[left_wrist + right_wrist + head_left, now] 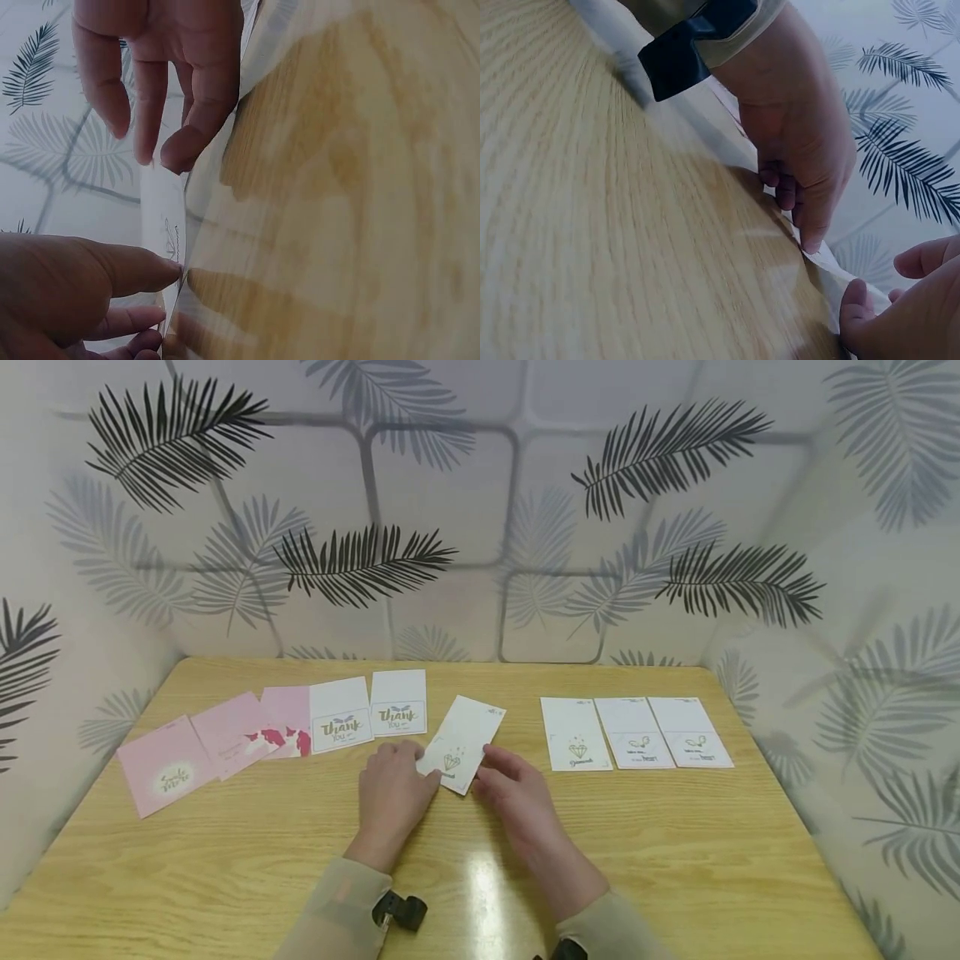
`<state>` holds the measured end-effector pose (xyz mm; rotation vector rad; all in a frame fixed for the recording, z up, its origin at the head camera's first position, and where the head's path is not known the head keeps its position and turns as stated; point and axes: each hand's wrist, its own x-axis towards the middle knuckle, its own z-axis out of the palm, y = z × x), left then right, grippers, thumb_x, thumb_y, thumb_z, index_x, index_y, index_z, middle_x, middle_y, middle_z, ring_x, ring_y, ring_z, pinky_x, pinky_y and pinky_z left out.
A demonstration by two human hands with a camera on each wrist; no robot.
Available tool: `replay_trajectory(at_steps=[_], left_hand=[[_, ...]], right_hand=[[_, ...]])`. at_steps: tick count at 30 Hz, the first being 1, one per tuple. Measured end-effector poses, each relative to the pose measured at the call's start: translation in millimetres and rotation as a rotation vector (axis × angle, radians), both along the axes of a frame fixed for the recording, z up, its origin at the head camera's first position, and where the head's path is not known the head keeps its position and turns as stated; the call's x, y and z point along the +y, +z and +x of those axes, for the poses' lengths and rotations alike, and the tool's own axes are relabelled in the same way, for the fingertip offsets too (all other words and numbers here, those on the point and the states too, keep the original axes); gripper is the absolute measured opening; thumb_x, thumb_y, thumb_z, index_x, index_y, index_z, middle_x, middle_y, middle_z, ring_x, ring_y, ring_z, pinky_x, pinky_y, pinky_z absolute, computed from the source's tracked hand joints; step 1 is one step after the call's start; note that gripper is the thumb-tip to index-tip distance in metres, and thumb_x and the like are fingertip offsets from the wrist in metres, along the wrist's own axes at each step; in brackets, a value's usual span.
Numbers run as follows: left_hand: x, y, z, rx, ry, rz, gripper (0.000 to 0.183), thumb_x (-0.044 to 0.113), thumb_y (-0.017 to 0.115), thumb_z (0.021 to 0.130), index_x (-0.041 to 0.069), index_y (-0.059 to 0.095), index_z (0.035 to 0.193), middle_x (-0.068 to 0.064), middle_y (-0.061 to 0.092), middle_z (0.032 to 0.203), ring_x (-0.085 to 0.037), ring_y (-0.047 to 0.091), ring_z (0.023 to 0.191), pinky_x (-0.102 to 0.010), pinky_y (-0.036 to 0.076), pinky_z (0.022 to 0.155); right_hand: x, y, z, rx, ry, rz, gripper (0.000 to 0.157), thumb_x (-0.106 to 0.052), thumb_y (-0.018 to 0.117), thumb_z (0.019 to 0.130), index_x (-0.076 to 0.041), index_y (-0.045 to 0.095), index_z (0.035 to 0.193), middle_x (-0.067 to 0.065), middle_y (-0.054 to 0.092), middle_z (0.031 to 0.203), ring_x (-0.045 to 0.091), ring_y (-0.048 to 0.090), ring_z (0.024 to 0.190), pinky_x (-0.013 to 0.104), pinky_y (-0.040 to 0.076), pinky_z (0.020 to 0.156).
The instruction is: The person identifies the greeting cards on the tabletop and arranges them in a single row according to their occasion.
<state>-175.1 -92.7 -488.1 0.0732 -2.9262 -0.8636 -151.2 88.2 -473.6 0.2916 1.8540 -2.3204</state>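
Beige sleeves [333,906] reach in from 7 and 5 o'clock. At the clock's centre, the left hand [396,795] grips the left edge of a slanted white diamond card [465,737], and the right hand [528,818] pinches its right edge. Three pink cards [167,766] and two Thank You cards [342,716] already lie toward 9 o'clock, three white cards [634,732] at 3; the held one seems not yet placed. Overlapping pink cards crowd their row. Leaf-patterned cloth [442,610] rises at 12.
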Motion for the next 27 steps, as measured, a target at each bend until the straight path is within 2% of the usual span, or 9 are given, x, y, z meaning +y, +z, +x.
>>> replay_trajectory(at_steps=[6, 14, 22, 27], left_hand=[[0.5, 0.5, 0.5, 0.005, -0.006, -0.008, 0.042, 0.027, 0.086, 0.095, 0.000, 0.076, 0.126, -0.023, 0.069, 0.125, -0.045, 0.064, 0.114, -0.061, 0.050, 0.098], [0.5, 3.0, 1.0, 0.022, -0.040, 0.033, 0.041, 0.027, 0.082, 0.099, 0.001, 0.075, 0.130, -0.021, 0.073, 0.123, -0.044, 0.068, 0.114, -0.062, 0.054, 0.096], [0.7, 7.9, 4.1, 0.026, -0.046, 0.159, 0.041, 0.022, 0.076, 0.105, 0.004, 0.070, 0.141, -0.011, 0.077, 0.117, -0.034, 0.073, 0.107, -0.054, 0.058, 0.089], [3.3, 13.2, 6.8, 0.039, -0.048, 0.211, 0.029, 0.022, 0.073, 0.107, 0.009, 0.075, 0.132, -0.006, 0.078, 0.110, -0.028, 0.075, 0.098, -0.051, 0.058, 0.084]], right_hand=[[-5.6, -2.2, -8.9, 0.011, -0.045, 0.142, 0.044, 0.005, 0.067, 0.102, 0.004, 0.065, 0.145, 0.021, 0.065, 0.138, 0.023, 0.066, 0.110, 0.034, 0.059, 0.093], [-1.4, -3.0, -20.5, 0.098, -0.091, 0.377, 0.031, 0.008, 0.071, 0.097, 0.004, 0.073, 0.127, 0.017, 0.072, 0.118, 0.023, 0.068, 0.103, 0.026, 0.056, 0.083], [16.0, 4.5, -20.9, 0.098, -0.057, 0.373, 0.030, 0.008, 0.067, 0.098, 0.001, 0.072, 0.127, 0.016, 0.071, 0.121, 0.023, 0.068, 0.099, 0.035, 0.061, 0.089], [26.4, 12.8, -19.8, 0.114, -0.054, 0.430, 0.031, 0.008, 0.067, 0.097, -0.002, 0.071, 0.126, 0.016, 0.071, 0.119, 0.024, 0.067, 0.098, 0.035, 0.060, 0.088]])
